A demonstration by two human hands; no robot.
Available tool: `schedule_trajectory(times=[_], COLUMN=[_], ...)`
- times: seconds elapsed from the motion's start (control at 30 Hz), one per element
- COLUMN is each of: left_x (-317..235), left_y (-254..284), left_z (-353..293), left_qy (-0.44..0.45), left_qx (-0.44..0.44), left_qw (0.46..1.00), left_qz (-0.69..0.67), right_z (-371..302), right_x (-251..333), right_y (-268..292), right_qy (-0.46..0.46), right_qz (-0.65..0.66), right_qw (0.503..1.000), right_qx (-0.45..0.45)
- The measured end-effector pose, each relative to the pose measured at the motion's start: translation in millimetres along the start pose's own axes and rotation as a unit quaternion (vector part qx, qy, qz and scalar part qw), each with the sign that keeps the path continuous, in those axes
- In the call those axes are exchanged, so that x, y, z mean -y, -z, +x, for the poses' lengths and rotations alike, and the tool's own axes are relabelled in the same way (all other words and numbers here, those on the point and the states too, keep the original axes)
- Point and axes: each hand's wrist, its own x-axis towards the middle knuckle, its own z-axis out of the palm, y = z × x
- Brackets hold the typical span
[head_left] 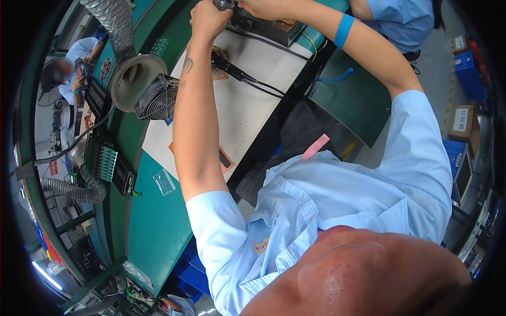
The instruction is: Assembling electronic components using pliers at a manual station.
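Left of the pale mat (253, 105) stands a rack of green circuit boards (108, 163); nearer its left edge come a funnel-shaped duct hood (120, 95) and a fan (161, 102). Beyond the mat's upper end, the person's left hand (210, 20) curls at a shiny piece (224, 3), cut off by the view's edge. The right hand (266, 7), fingers bent, is just right of that piece, above a black box (279, 32) at the mat's upper end. Whether either hand grips cannot be told.

- Shirt (358, 195): light blue, collared, short-sleeved.
- Emblem (262, 245), 6 o'clock: yellow and red.
- Right forearm (370, 48), 1 o'clock: blue band (343, 31).
- Left forearm (197, 110), 11 o'clock: dark curved marking (187, 65).
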Motion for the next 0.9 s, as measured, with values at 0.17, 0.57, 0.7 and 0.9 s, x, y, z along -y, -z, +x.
schedule_trajectory(times=[0.17,0.57,0.7,0.9], left_x=[3.9,1.5,-13.9,-13.4], left_y=[-9.6,7.4,24.0,22.2], left_z=[4.7,-17.3,-28.2,-27.0], left_qy=[-0.024,-0.007,0.023,0.048], left_qx=[-0.021,-0.018,-0.005,-0.012], left_qw=[0.999,0.999,0.999,0.997], left_qz=[-0.013,-0.043,-0.046,-0.056], right_z=[2.6,-8.8,19.2,-3.4], right_x=[-14.0,14.4,-74.1,-89.0], right_y=[-10.8,12.3,-32.0,-14.5], right_qy=[0.127,0.098,0.108,0.124], right_qz=[-0.033,-0.066,-0.093,0.019], right_qw=[0.989,0.992,0.988,0.990], right_qx=[-0.069,-0.034,-0.055,-0.062])
